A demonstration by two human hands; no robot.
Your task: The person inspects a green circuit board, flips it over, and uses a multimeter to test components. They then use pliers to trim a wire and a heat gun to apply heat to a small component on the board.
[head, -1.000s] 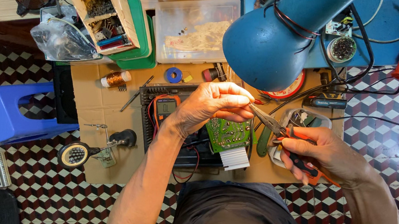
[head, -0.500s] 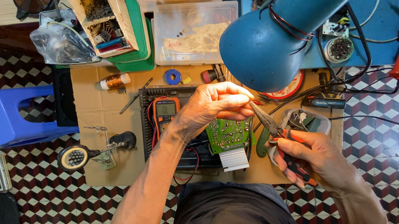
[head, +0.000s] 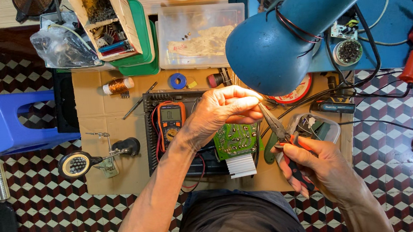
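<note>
Slim red-handled pliers (head: pixel 281 131), tips raised at pinched left-hand fingers (head: pixel 246 104).

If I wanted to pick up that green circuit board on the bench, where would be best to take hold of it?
Probably pinch the green circuit board by its bare lower-left edge, coming from the near side. It lies flat with its face up, the left hand hovers over its top, and the pliers crowd its right.

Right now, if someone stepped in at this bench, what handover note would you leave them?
Left hand: fingers pinched on something too small to identify, raised under the blue lamp.
Right hand: gripping the red-handled needle-nose pliers, tips pointed up at the left fingertips.
Green circuit board lies on the black unit below the hands, multimeter to its left.
Done: small part and pliers are picked up.
Left: pliers tips and part have not clearly met.
</note>
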